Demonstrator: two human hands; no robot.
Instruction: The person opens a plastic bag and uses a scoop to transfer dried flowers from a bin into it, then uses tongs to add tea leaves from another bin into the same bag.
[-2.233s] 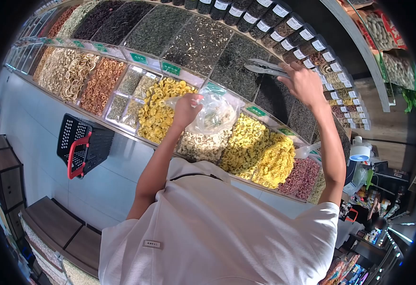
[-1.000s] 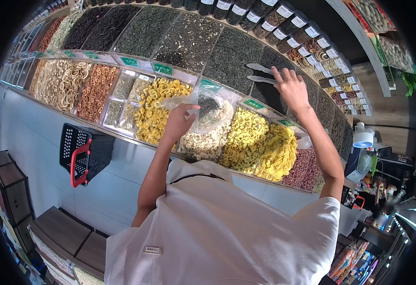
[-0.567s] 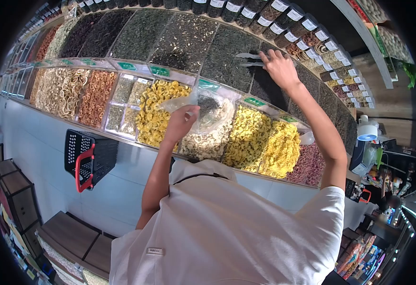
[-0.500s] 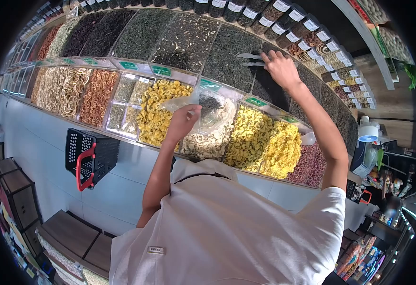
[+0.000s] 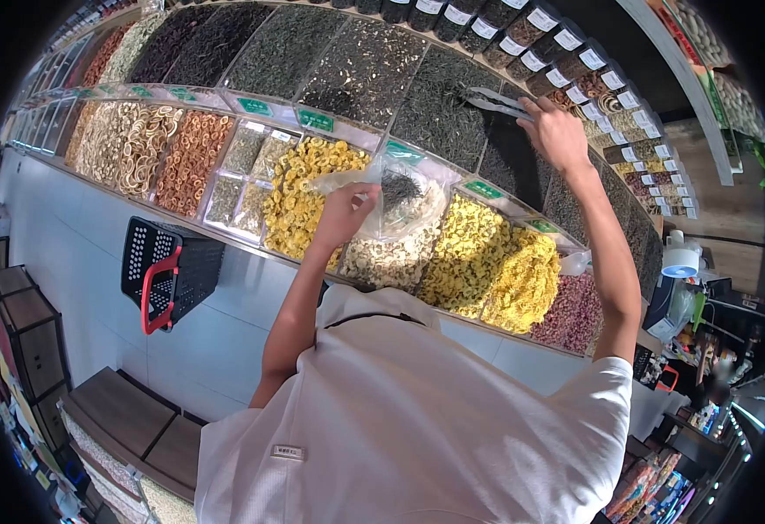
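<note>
My left hand [image 5: 347, 215] is closed on the gathered edge of a clear plastic bag [image 5: 417, 225], which hangs over the bin of pale dried slices [image 5: 387, 260]. A small heap of dark tea leaves [image 5: 400, 187] sits inside the bag. Out to the upper right, my right hand [image 5: 557, 138] grips a pair of metal tongs [image 5: 500, 104]. The tongs' tips point left and reach the dark green tea leaves [image 5: 439, 118] in a back-row bin. Beneath the right hand lies a shaded bin of darker leaves [image 5: 512, 166].
Yellow dried flowers [image 5: 308, 188] fill a bin left of the bag, with more yellow flowers [image 5: 461, 253] to the right. Labelled jars [image 5: 540, 61] line the back. A black basket with a red handle [image 5: 168, 271] stands on the floor at left.
The tongs and my right hand have moved slightly right, and the tongs' arms are nearer each other. My left hand keeps hold of the bag. The whole view has shifted a little.
</note>
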